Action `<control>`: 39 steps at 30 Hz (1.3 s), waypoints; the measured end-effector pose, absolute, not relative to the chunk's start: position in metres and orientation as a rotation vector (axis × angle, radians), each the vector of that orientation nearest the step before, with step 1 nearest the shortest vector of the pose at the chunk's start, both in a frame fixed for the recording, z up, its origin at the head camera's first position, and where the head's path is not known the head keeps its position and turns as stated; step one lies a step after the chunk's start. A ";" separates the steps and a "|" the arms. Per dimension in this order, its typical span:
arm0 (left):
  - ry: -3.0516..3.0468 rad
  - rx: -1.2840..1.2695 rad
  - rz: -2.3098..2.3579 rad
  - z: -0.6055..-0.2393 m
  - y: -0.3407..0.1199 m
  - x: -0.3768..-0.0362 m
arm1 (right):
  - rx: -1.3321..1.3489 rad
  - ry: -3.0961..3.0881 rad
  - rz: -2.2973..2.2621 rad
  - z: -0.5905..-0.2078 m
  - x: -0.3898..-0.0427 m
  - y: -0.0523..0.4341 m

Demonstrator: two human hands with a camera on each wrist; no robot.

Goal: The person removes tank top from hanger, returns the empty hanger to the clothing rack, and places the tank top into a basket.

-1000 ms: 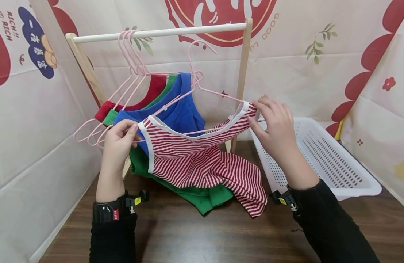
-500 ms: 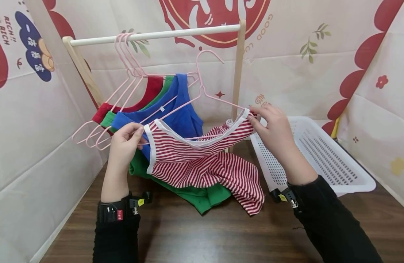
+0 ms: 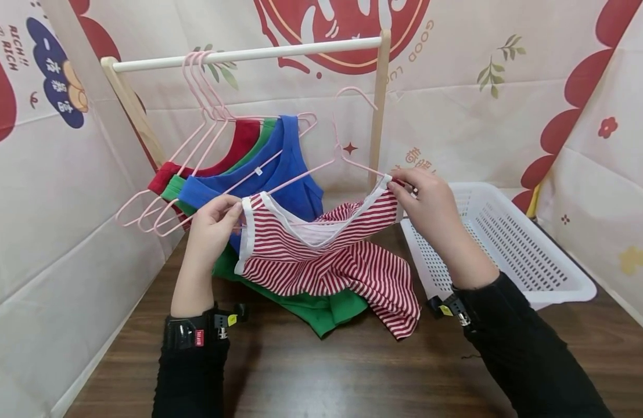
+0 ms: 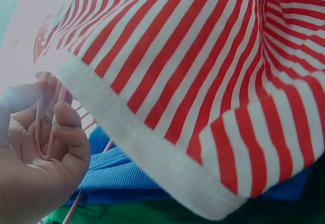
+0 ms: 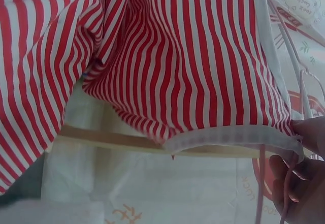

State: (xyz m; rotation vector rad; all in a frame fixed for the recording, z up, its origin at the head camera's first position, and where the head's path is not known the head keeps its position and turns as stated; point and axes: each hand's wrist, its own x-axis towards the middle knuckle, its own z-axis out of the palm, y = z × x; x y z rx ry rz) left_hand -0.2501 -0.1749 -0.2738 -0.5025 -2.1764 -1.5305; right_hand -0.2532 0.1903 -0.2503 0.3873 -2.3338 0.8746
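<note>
A red-and-white striped tank top (image 3: 326,255) (image 4: 203,82) (image 5: 177,66) hangs on a pink wire hanger (image 3: 347,125) held in the air below the rail. My left hand (image 3: 214,223) (image 4: 45,153) pinches the hanger's left end at the top's armhole. The right hand (image 3: 423,200) (image 5: 299,168) pinches the right end of the hanger together with the white-trimmed shoulder. The striped hem trails down onto the dark wooden table (image 3: 311,371).
A wooden rack (image 3: 248,55) carries red (image 3: 245,142), green (image 3: 263,136) and blue (image 3: 287,168) tops on pink hangers at its left end. A green garment (image 3: 326,307) lies under the striped one. A white perforated basket (image 3: 514,244) sits at the right. Printed cloth walls close in the sides.
Both hands have shifted the hanger with the striped top to the right and a little lower; its hook now stands nearer the rack's right post.
</note>
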 end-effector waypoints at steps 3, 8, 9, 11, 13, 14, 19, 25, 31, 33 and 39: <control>-2.183 -0.519 -1.506 -0.274 -0.171 -0.252 | 0.383 -2.325 0.886 -0.250 -0.255 0.187; -2.177 -0.557 -1.468 -0.276 -0.164 -0.254 | 0.400 -2.307 0.900 -0.247 -0.254 0.182; -2.181 -0.560 -1.462 -0.276 -0.163 -0.254 | 0.406 -2.306 0.903 -0.246 -0.254 0.180; -2.197 -0.562 -1.448 -0.277 -0.159 -0.254 | 0.415 -2.310 0.914 -0.245 -0.254 0.178; -2.218 -0.554 -1.433 -0.277 -0.155 -0.255 | 0.422 -2.311 0.930 -0.243 -0.254 0.177; -2.229 -0.548 -1.429 -0.277 -0.153 -0.255 | 0.424 -2.311 0.941 -0.243 -0.255 0.176; -2.280 -0.515 -1.406 -0.277 -0.144 -0.255 | 0.430 -2.316 1.012 -0.242 -0.257 0.174; -2.319 -0.511 -1.411 -0.277 -0.138 -0.255 | 0.393 -2.336 1.107 -0.241 -0.257 0.176; -2.334 -0.477 -1.454 -0.277 -0.133 -0.258 | 0.404 -2.349 1.159 -0.238 -0.258 0.181; -2.327 -0.445 -1.511 -0.277 -0.131 -0.258 | 0.417 -2.344 1.168 -0.236 -0.257 0.182; -2.304 -0.417 -1.601 -0.276 -0.127 -0.260 | 0.405 -2.331 1.202 -0.232 -0.252 0.184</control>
